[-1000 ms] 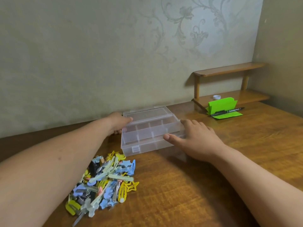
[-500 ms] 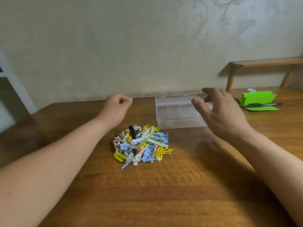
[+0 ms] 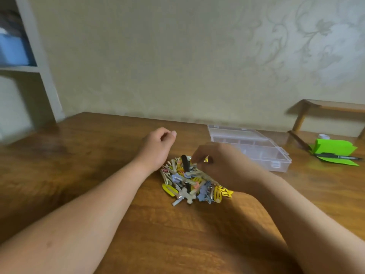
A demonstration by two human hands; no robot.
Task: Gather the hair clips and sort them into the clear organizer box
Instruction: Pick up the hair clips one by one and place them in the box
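Observation:
A heap of colourful hair clips (image 3: 192, 182) lies on the wooden table (image 3: 98, 165), yellow, blue, beige and one black. My right hand (image 3: 221, 165) is over the heap's back right part, fingers pinched on a small yellow clip (image 3: 206, 159). My left hand (image 3: 158, 149) rests on the table just left of the heap, fingers loosely curled with nothing in them. The clear organizer box (image 3: 256, 147) stands behind my right hand, its lid down; part of its near left corner is hidden by that hand.
A green paper holder (image 3: 333, 150) with a black pen (image 3: 337, 156) lies at the far right, by a small wooden shelf (image 3: 331, 107) against the wall. A white shelving unit (image 3: 29, 76) stands at the left beyond the table edge.
Both hands have left the box. The right hand has dropped onto the clip heap and closed on a yellow clip; the left hand has settled beside the heap. My view has swung left.

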